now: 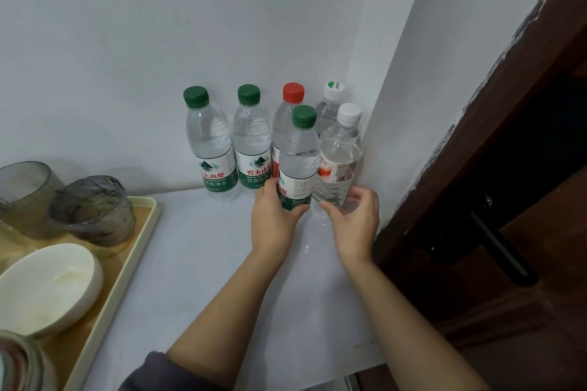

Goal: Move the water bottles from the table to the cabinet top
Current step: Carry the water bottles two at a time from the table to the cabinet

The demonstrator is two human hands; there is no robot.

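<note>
Your clear lane is the bare cabinet top (206, 263), bounded left by the tray (139, 251) and right by the door (524, 311), whose handle (498, 251) juts near the edge. The back row of bottles (251, 140) lines the wall (127, 57). The green-capped front bottle (297, 165) and white-capped front bottle (340, 162) fill the corner. Bare wall-side room lies left of the leftmost bottle (211, 149).

"农夫山泉" and "饮用纯净水" on the second-from-left green-capped bottle (252, 136)

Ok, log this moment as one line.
left hand: grips front green-capped bottle | right hand: holds front white-capped bottle | both on cabinet top
</note>
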